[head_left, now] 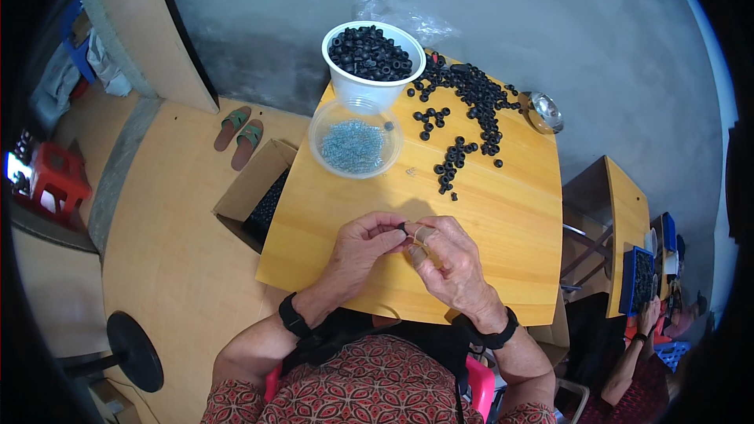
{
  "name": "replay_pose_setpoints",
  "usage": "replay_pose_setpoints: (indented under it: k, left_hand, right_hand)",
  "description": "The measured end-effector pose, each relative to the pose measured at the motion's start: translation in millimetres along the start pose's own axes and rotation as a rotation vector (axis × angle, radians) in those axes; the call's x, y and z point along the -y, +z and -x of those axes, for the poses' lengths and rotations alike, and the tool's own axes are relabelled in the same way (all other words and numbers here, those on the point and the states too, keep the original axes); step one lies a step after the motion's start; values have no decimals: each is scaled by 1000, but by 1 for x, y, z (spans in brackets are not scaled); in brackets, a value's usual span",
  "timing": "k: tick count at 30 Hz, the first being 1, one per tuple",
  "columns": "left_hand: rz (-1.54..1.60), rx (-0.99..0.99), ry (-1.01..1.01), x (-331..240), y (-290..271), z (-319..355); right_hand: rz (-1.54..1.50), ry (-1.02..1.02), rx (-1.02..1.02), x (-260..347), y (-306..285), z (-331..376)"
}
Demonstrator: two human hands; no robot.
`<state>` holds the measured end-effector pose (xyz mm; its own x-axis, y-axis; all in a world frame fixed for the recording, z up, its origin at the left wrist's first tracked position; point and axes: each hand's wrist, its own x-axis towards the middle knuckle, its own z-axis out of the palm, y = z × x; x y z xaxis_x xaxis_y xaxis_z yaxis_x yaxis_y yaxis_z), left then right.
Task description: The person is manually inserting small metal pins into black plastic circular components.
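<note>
Over the near middle of the yellow wooden table (503,247), my left hand (361,250) pinches a small black ring-shaped part (402,228) between thumb and fingers. My right hand (452,261) meets it there, its fingers closed, with tan covers on the thumb and forefinger. What the right fingertips grip is too small to name. Beyond my hands, a clear plastic tub (316,140) holds many tiny bluish, shiny pieces. Behind it stands a white bucket (369,96) full of black parts. More loose black parts (483,102) lie scattered across the far right of the table.
A shiny metal bowl (544,112) is at the right edge. Clear plastic wrap (404,16) lies behind the bucket. Left of the table are an open carton (236,200) and green sandals (250,135). At lower right, another person's hand (649,316) is at a blue tray (628,279).
</note>
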<state>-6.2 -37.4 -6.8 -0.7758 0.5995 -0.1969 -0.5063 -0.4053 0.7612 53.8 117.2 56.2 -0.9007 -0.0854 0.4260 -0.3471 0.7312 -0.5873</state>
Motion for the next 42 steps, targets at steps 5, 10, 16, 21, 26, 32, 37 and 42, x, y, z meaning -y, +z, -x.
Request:
replay_pose_setpoints:
  k: [5, 10, 16, 21, 26, 32, 37, 42]
  left_hand:
    - [11, -16, 4, 1, -2, -1]
    - [-23, 1, 24, 0, -1, -2]
    - [11, 3, 17, 0, -2, -2]
    - [-8, -17, -4, -2, 1, -2]
    - [-6, -57, -53, -8, 6, -2]
    - [72, -37, -53, -6, 16, -4]
    - [39, -13, 7, -2, 22, -5]
    - [27, -62, 56, 3, 26, -9]
  right_hand:
    - [-30, 210, -80, -47, -31, -12]
    - [115, 419, -135, -97, -38, -16]
    - [223, 529, 31, -94, -26, -25]
    - [252, 374, 18, -83, -26, -22]
    - [-29, 411, 39, -25, -23, -15]
    - [-62, 102, 101, -9, -24, -8]
    - [75, -9, 122, -6, -26, -9]
    - [115, -87, 93, -4, -25, -13]
